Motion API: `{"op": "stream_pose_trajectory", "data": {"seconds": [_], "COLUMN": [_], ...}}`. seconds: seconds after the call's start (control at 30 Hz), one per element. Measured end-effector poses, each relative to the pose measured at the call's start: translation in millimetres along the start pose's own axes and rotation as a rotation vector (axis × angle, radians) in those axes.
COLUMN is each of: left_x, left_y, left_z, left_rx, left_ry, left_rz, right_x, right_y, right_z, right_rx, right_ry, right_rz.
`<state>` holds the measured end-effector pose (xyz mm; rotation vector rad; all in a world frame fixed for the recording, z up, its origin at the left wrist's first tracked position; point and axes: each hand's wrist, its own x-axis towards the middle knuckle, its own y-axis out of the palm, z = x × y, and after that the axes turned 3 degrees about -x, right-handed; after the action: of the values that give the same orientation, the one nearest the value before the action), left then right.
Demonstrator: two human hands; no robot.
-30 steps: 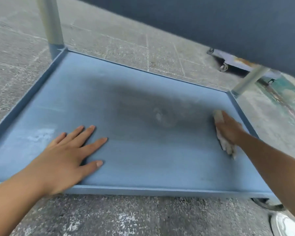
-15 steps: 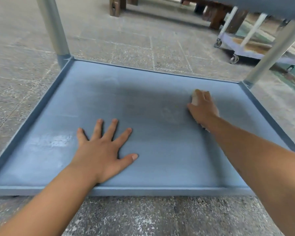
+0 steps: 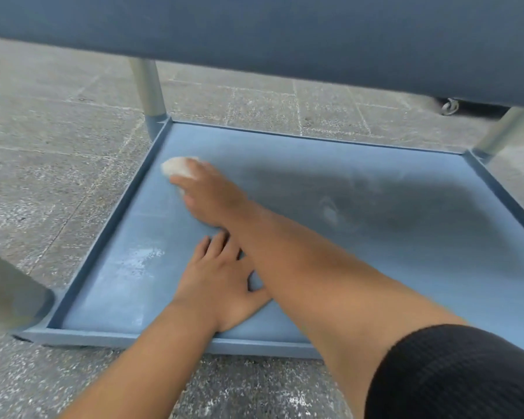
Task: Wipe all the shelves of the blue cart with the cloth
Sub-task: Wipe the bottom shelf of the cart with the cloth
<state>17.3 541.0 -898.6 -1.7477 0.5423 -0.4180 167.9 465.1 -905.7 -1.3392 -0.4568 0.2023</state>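
The bottom shelf (image 3: 406, 267) of the blue cart fills the view, a flat blue tray with a raised rim and a darker patch in its middle. My right hand (image 3: 212, 195) reaches across to the shelf's far left part, pressing a small whitish cloth (image 3: 177, 167) onto the surface close to the left rim. My left hand (image 3: 221, 282) lies flat on the shelf near the front edge, fingers spread, partly under my right forearm. The underside of the shelf above (image 3: 285, 34) spans the top of the view.
Grey metal posts stand at the back left corner (image 3: 149, 92) and back right corner (image 3: 502, 131). A blurred post (image 3: 6, 294) is at the front left. Rough concrete floor (image 3: 43, 146) surrounds the cart. A caster of another cart (image 3: 449, 107) shows behind.
My right hand has swept the cloth from the right side of the shelf across to the far left. My left hand has stayed flat on the shelf. The view has shifted.
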Motion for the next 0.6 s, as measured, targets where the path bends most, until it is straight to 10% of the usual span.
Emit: {"op": "stream_pose_trajectory", "data": {"seconds": [0.37,0.6], "left_x": [7,19], "left_y": [27,51], "left_z": [16,32], "left_rx": [0.202,0.257], "left_ry": [-0.024,-0.056], "left_rz": [-0.027,0.011], "right_x": [-256,-375], "right_y": [-117,-155], "right_z": [-308,-343], "right_rx": [-0.290,-0.288], "right_ry": [0.825,1.032], "right_rz": [0.099,0.047]}}
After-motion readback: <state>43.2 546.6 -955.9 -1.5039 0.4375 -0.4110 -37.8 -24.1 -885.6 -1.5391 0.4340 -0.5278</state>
